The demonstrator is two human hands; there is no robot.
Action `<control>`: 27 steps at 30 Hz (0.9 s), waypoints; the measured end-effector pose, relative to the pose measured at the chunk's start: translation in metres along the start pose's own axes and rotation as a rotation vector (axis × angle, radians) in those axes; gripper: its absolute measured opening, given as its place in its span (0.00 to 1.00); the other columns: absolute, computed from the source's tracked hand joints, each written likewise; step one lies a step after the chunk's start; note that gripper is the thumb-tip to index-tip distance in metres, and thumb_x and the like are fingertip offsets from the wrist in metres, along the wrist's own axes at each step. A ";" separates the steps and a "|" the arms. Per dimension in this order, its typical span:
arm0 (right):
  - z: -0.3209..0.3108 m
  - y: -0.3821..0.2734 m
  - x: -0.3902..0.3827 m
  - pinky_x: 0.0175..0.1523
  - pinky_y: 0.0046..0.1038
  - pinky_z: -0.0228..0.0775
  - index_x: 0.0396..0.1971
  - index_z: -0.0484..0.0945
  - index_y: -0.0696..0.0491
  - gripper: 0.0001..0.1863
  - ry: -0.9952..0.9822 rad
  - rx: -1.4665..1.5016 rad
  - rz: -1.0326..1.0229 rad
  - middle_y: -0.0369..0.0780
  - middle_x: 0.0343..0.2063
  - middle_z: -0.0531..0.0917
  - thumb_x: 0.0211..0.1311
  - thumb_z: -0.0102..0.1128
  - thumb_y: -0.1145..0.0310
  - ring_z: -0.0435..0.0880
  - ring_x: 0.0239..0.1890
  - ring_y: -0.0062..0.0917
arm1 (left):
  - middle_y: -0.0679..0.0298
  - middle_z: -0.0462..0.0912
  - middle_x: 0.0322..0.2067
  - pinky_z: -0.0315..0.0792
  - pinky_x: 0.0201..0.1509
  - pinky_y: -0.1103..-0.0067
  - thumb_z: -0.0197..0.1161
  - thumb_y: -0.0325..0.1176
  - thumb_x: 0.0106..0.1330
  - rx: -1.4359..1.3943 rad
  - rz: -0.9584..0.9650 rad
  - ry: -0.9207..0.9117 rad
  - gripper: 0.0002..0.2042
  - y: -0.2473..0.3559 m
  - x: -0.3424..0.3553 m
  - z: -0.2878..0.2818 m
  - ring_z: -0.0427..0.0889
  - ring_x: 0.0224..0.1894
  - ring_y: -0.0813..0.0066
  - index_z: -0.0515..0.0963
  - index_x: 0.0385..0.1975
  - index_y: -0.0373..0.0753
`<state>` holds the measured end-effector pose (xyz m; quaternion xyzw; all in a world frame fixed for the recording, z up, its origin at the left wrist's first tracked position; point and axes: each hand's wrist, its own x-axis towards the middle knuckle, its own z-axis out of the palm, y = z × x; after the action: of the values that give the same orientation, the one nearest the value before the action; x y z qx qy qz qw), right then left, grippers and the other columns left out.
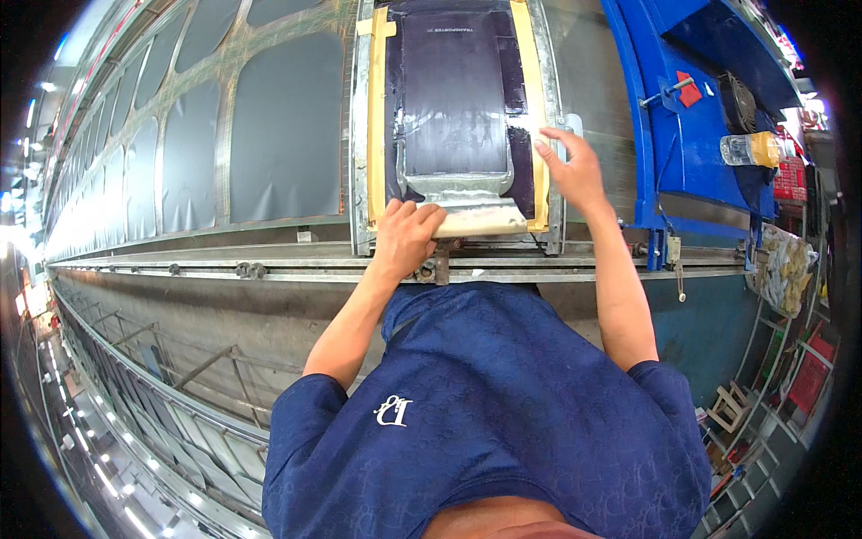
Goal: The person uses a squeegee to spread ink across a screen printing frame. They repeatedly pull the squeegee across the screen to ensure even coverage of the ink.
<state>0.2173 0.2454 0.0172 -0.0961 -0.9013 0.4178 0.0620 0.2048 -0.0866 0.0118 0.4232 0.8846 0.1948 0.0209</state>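
Observation:
A printing screen (361,135) lies in front of me, a metal frame with yellow tape (536,99) inside its long sides and a dark, glossy mesh (449,108). Across its near end is a pale squeegee (480,217), tilted slightly. My left hand (406,235) has its fingers curled over the squeegee's left end. A band of grey ink (462,186) lies on the mesh just beyond the squeegee, with more along the sides of the dark rectangle. Over the right rim of the frame is my right hand (575,171), empty, thumb and fingers apart; contact with the rim is unclear.
Metal rails (314,268) run crosswise between me and the screen. Dark grey printed panels (287,135) extend along the table to the left. At right stands a blue machine frame (673,171) carrying a clear bottle (752,149) and a red piece (689,91).

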 end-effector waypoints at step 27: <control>0.006 0.008 0.290 0.63 0.41 0.68 0.53 0.83 0.49 0.26 -0.051 -0.285 -0.375 0.45 0.53 0.83 0.58 0.73 0.52 0.79 0.58 0.41 | 0.64 0.87 0.29 0.71 0.45 0.64 0.75 0.35 0.49 -0.062 0.084 0.040 0.09 -0.236 0.358 -0.005 0.85 0.35 0.60 0.86 0.32 0.47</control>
<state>-0.0655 0.3113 0.0158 0.0757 -0.9545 0.2699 0.1016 -0.2002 0.0493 -0.0236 0.4553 0.8598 0.2310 0.0079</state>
